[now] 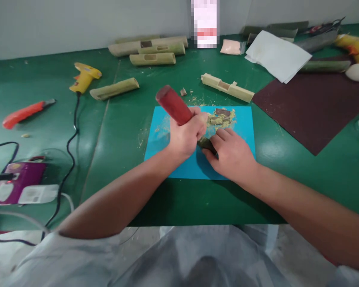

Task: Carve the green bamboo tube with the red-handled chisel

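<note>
Nearest us, over the middle of the blue sheet (179,171), our right hand (235,155) grasps a dark green bamboo piece (208,144). Our left hand (185,133) is clenched around a red handle (175,105), whose working end we cannot see. If that end is sharp, a slip could carry it into our right fingers, since our hands sit so close together. The curved piece might roll if our hold loosens, and the blue sheet, seemingly loose on the green table (122,191), could slide under hard pressure. Toward the sheet's far edge lie shavings (223,118); some caught under the piece could unsteady it. Just beyond the sheet, a notched tube (241,91) could get knocked by an overshoot. Beyond the sheet's left side, a yellow glue gun (85,77) might topple if we catch its cord.
</note>
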Tool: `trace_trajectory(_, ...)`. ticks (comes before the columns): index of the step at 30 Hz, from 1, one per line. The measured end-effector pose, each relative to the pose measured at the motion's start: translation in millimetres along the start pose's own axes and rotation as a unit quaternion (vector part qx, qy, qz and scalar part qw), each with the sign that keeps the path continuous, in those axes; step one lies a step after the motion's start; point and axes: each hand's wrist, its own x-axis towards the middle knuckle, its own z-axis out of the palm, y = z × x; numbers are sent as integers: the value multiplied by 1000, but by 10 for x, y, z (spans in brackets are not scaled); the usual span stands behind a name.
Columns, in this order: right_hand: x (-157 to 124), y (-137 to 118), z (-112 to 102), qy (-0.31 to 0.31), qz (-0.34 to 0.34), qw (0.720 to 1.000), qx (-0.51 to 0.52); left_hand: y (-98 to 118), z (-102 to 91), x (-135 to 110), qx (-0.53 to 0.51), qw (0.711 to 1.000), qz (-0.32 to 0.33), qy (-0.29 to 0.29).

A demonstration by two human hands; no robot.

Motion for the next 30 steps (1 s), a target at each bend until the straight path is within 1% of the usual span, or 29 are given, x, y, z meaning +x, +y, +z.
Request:
trace_trajectory(2,-3,-11,-4,-4,1,1000,-6,4,24,5,-9,1000,21,4)
trace_trajectory(4,-7,-19,-3,-4,6,1000,-10,14,47,6,-18,999,29,-1)
trace_trajectory(12,-19,-19,-1,1,13,1000,1,13,71,-52,-5,1000,20,9)
trace_trajectory(17,-20,7,8,14,18,999,34,29,90,-50,7,1000,9,-6)
trace_trajectory(20,-14,14,16,12,6,999,45,57,77,-37,13,1000,-14,-19)
trace_trajectory(22,-11,7,15,6,0,999,35,71,64,-37,-7,999,-41,-23)
trace_trajectory(24,-8,-4,8,-4,-2,1000,23,76,59,-41,-23,998,-54,1)
trace_trajectory(25,-8,-10,3,-10,-2,1000,18,76,60,-42,-24,998,-49,17)
trace_trajectory(27,-8,-20,-7,-18,0,1000,12,69,69,-39,-18,999,-18,41)
trace_trajectory(30,-11,-29,-16,-18,10,1000,7,49,84,-27,-9,999,18,39)
